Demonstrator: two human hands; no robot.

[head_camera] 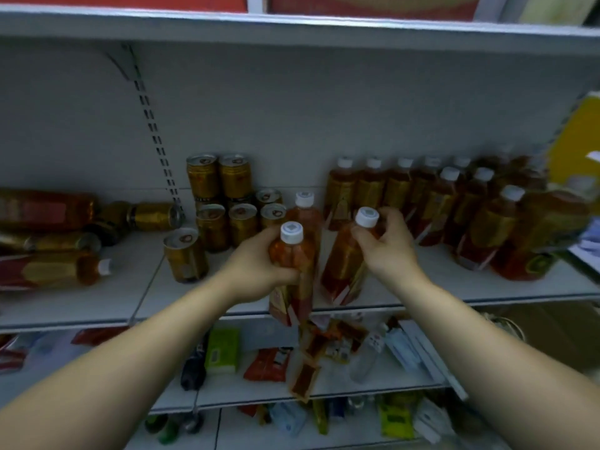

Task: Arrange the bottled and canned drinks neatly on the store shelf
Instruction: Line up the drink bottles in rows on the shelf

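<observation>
Ctr frame, nearest: left hand (256, 271) wrapped round a white-capped tea bottle (293, 254) over the shelf (97, 303) front edge. Just right, right hand (386, 245) pinches the neck of a 2nd bottle (344, 267), tilted. Hands apart. Behind: upright gold cans (227, 216); bottle rows (438, 203) mid-right; toppled bottles & cans (48, 241) mid-left.

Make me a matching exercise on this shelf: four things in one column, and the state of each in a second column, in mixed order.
1. left bottle, in the left hand
2. right bottle, in the right hand
3. can by the slotted rail
4. top two cans at the back

a. lies on its side
b. stand on other cans
c. held round the body
d. held near the cap

Pairs: 1-c, 2-d, 3-a, 4-b.
</observation>
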